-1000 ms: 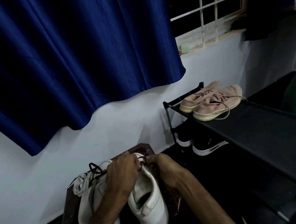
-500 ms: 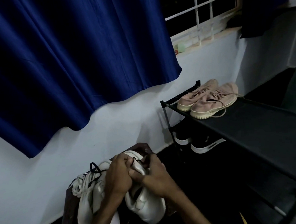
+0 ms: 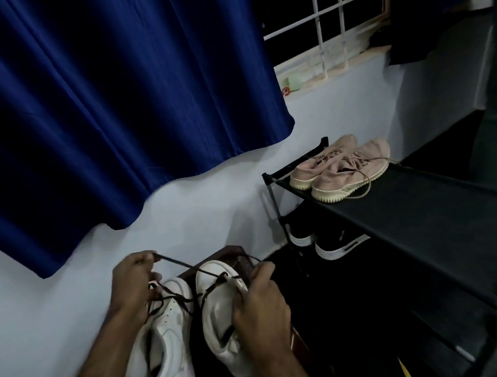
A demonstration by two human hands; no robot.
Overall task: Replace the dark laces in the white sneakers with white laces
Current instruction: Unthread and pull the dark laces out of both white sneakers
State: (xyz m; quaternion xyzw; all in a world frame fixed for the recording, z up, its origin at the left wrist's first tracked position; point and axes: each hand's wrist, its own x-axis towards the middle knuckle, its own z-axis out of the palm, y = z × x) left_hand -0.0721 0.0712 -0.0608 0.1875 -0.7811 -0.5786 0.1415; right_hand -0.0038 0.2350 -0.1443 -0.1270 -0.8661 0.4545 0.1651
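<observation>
A blue curtain [image 3: 103, 110] hangs over a pale wall [image 3: 213, 214] beside a barred window [image 3: 327, 24], probably dark outside.

The right hand [image 3: 261, 305] covers one side of the right sneaker [image 3: 217, 305], hiding where the dark lace [image 3: 182, 263] ends there. The left sneaker [image 3: 164, 341] is cut off at the bottom edge. Both sneakers hide most of the brown stool [image 3: 234, 255]. The black shoes [image 3: 333, 244] under the shelf [image 3: 404, 207] are lost in shadow.

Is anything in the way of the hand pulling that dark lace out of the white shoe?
Nothing visible blocks it. The left hand pinches the dark lace, which runs free to the right sneaker; the right hand grips that shoe.
</observation>
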